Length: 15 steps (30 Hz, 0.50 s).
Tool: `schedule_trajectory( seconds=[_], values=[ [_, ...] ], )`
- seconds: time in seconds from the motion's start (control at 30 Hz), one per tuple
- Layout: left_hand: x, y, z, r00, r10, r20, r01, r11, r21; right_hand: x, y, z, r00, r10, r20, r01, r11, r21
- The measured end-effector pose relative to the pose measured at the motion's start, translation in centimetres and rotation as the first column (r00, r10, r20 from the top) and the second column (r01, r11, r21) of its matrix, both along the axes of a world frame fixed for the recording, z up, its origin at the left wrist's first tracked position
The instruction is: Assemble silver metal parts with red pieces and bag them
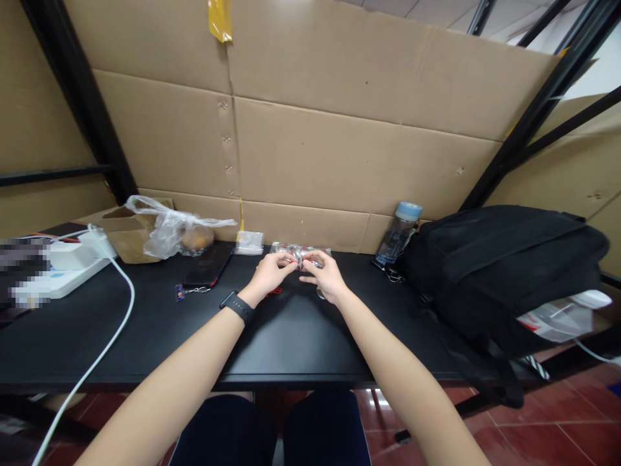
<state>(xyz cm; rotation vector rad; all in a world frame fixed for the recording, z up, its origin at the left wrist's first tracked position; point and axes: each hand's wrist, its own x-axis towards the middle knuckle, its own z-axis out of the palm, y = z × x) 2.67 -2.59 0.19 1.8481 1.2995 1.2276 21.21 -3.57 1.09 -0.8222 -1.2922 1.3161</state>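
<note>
My left hand [270, 272], with a dark watch on the wrist, is over the back of the black table [301, 343]. Facing it, my right hand [326, 277] comes in from the other side. Thumbs and fingers of both hands are pinched close together around something small and shiny, too small to name. Just behind the fingertips lies a clear, shiny plastic packet [290, 248], partly covered by the hands. A red cord [275, 291] lies beside my left hand. Under my right hand shows part of a small round object [320, 294].
To the left are a dark tablet-like object [208, 266], a plastic bag [167, 233], a cardboard box [138, 243] and a white power strip [72, 278] with a cable. A water bottle [398, 233] and a black backpack [504, 272] stand right. Cardboard [310, 149] walls the back.
</note>
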Motion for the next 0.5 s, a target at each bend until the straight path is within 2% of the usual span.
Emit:
schedule_trajectory(
  seconds=[0.23,0.37,0.43,0.5],
  values=[
    [0.1,-0.3,0.1,0.997,-0.017,-0.075,0.020,0.999,0.036,0.2,-0.4,0.5,0.995,0.099,-0.032,-0.101,0.994,-0.040],
    [-0.7,-0.2,1.1,0.966,-0.040,-0.257,0.083,0.984,0.156,0.5,-0.3,0.6,0.994,0.106,-0.014,-0.106,0.994,-0.039],
    [-2.2,0.5,1.9,0.919,0.005,-0.395,0.093,0.969,0.230,0.8,-0.2,0.7,0.996,0.085,-0.021,-0.086,0.995,-0.040],
    [-4.3,1.7,2.4,0.844,0.162,-0.511,-0.018,0.961,0.276,1.3,0.0,1.0,0.998,0.054,-0.032,-0.055,0.998,-0.043]
  ],
)
